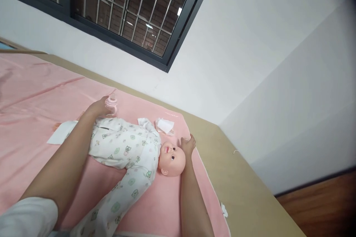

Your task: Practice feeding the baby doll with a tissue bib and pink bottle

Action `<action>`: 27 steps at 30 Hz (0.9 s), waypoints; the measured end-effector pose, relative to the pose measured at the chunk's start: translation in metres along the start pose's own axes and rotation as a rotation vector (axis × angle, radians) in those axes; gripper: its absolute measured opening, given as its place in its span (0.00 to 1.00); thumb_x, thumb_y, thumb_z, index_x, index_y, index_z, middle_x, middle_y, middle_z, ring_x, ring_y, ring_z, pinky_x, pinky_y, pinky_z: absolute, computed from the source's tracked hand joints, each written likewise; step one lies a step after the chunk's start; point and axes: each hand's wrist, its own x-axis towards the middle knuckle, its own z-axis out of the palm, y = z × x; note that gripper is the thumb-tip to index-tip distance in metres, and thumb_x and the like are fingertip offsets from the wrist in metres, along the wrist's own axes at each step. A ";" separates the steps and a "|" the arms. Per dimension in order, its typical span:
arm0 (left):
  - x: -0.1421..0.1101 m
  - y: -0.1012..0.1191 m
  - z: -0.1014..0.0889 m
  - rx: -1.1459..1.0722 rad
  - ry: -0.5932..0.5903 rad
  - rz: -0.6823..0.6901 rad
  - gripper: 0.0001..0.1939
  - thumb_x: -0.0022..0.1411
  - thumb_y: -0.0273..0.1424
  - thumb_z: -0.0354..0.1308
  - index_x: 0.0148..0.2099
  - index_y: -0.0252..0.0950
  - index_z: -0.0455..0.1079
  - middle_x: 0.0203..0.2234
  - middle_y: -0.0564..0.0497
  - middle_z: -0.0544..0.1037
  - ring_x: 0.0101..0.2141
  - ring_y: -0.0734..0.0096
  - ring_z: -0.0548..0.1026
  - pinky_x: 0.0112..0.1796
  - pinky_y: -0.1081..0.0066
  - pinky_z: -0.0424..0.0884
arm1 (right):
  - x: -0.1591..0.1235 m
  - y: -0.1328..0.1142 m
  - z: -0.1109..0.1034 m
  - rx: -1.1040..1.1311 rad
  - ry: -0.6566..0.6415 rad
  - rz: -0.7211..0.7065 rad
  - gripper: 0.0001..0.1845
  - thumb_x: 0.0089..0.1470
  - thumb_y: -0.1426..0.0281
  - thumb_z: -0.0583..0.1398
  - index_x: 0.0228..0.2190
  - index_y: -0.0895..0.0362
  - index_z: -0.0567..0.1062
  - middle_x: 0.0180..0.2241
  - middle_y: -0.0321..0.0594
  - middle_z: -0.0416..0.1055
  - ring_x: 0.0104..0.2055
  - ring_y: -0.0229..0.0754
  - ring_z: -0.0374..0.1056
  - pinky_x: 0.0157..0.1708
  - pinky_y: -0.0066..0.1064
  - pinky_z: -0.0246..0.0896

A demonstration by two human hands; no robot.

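Note:
My left hand [100, 107] is wrapped round a pink baby bottle [111, 104], which stands upright with its teat up, beyond the doll's body. A baby doll [172, 158] lies on its back on a pink sheet [155, 200], head to the right. It wears white clothes [125, 144] with small green and brown animal prints. Beside the top of the doll's head, my right hand [189, 144] is closed at the sheet's edge. A small clear glint shows between its fingers, too small to name.
A clear packet with a white label [165, 126] lies beyond the doll's shoulder. A white cloth [62, 132] lies near the doll's feet. The tan bed surface [230, 163] borders the sheet, with a white scrap [224, 210] on its edge. Behind rise a wall and barred window [125, 11].

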 end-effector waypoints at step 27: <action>-0.004 0.015 0.005 0.105 0.196 0.043 0.29 0.45 0.33 0.65 0.52 0.36 0.67 0.46 0.42 0.76 0.46 0.49 0.74 0.44 0.63 0.68 | 0.000 -0.013 -0.006 0.275 -0.052 0.131 0.36 0.44 0.59 0.58 0.54 0.60 0.61 0.51 0.53 0.67 0.48 0.45 0.70 0.47 0.34 0.66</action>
